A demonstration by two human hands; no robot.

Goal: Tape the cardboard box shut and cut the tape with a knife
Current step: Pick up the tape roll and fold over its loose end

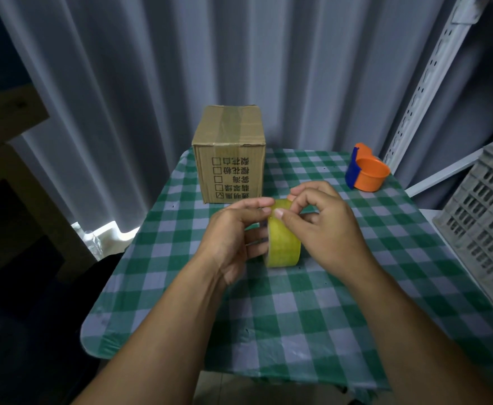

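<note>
— Where's the roll right now?

— In my left hand [233, 229]. I have the yellowish tape roll [283, 241] gripped from its left side, standing on edge above the tabletop [312, 317], its round face turned toward that palm and its band facing up and toward me.

— And your right hand?

— My right hand [324, 226] is curled over the top of the roll, thumb and forefinger pinched on the band near its upper rim. I judge I'm feeling for the loose end; whether I've lifted it yet, I can't tell from here.

— Where does the cardboard box lie from there?

— Straight ahead, beyond both hands. The cardboard box [229, 154] stands upright near the far edge of the tabletop, its printed side facing me. A strip of tape already seems to run over its top, front to back, along my line of sight.

— So which way do you pull?

— Away from me, I think. The roll's axis runs left to right, so the tape should pay out forward toward the box. My left hand would carry the roll; my right would lead the free end to the near top edge.

— And the knife?

— I see none. Only an orange and blue tape dispenser [366, 172], ahead and right of my right hand.
</note>
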